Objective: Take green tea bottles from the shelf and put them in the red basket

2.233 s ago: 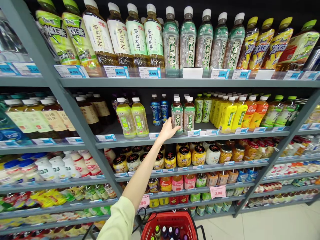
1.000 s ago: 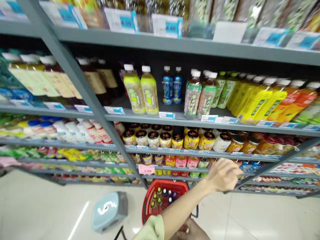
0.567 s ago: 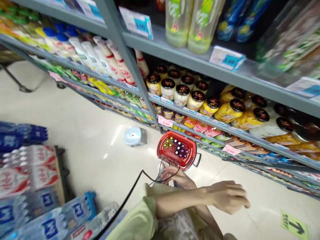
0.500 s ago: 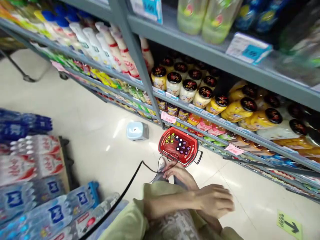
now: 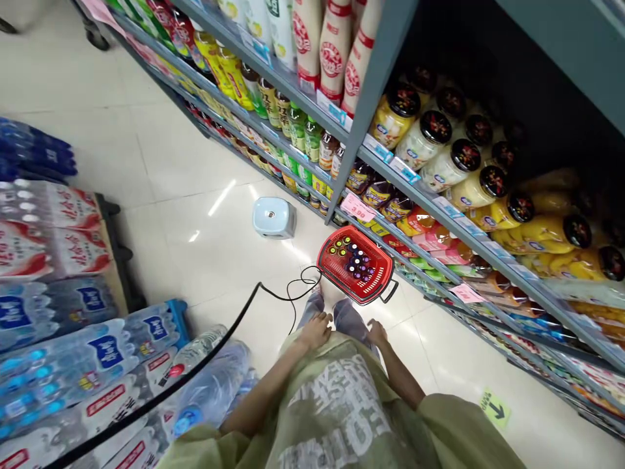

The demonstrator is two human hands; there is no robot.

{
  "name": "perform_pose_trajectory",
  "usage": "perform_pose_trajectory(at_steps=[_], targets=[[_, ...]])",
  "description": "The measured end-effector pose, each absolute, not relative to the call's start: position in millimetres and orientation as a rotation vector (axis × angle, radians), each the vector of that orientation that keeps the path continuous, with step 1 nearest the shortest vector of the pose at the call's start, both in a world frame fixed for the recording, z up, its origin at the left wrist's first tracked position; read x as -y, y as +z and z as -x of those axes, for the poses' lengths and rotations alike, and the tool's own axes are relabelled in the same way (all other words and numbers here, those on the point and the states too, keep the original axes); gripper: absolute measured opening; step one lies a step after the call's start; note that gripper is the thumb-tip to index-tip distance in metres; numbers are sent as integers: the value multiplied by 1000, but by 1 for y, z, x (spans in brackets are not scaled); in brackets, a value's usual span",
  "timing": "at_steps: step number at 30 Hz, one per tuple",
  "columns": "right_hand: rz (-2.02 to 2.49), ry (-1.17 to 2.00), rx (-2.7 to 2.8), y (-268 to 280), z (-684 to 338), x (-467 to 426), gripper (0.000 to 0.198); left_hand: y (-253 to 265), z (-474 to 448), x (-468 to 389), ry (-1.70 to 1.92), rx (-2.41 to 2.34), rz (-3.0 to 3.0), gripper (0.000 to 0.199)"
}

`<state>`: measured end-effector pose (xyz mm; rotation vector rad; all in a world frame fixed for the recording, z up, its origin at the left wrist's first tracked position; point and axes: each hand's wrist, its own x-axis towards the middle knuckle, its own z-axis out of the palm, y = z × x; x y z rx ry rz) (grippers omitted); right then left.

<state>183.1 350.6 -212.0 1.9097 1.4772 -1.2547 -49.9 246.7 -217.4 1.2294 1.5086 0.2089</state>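
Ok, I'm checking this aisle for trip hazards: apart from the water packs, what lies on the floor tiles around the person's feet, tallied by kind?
red basket: 1
pale blue stool: 1
black cable: 1
green arrow sticker: 1
Total: 4

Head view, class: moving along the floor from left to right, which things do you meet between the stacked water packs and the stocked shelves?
Stacked water bottle packs → pale blue stool → coiled black cable → red basket of bottles → green arrow sticker.
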Motion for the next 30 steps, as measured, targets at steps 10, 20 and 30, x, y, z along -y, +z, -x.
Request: perform_pose_trajectory(at_steps=[10,20,30], targets=[[-2024,-1283,-1409,-241,-157,-356,16,-286,54,-281,-26,-1466,-1070,24],[-1551,-1275,-1848,-281,-48,-338,32,-309,50,-275,-115,-1561,-863,28],[-1438,-1259,-1612,-322,-74,-332,21,-332,54,-252,-106,-1634,-758,31]])
